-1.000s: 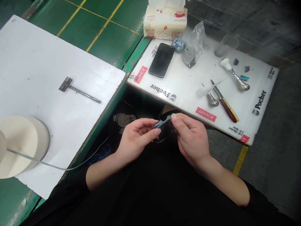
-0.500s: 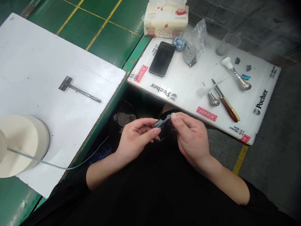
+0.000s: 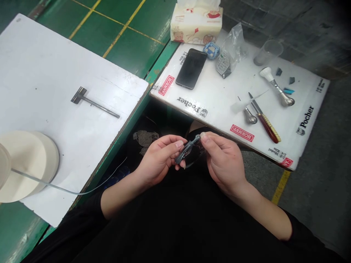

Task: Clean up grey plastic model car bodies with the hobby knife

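Between my two hands is a slim dark grey part [image 3: 188,147] with narrow slots or ridges, tilted up to the right. My right hand [image 3: 226,159] pinches its upper end between thumb and fingers. Around its lower end are the closed fingers of my left hand [image 3: 160,157], the thumb resting near its upper side. A thin dark strand or loop hangs below the part, too blurred to make out. Dark cloth on my lap lies underneath. My palms and fingertips hide some of the part.
On the right board [image 3: 216,98] lie a knife [image 3: 267,126], bulb-handled tools [image 3: 281,93], a phone [image 3: 191,68], a plastic bag [image 3: 231,49], a clear cup [image 3: 268,52] and a tissue pack [image 3: 196,25]. A T-shaped metal tool [image 3: 94,102] and cream round stand [image 3: 30,164] occupy the left board.
My left thumb has shifted up along the part, and more of its lower end shows. The part looks turned slightly. My right hand keeps its pinch.
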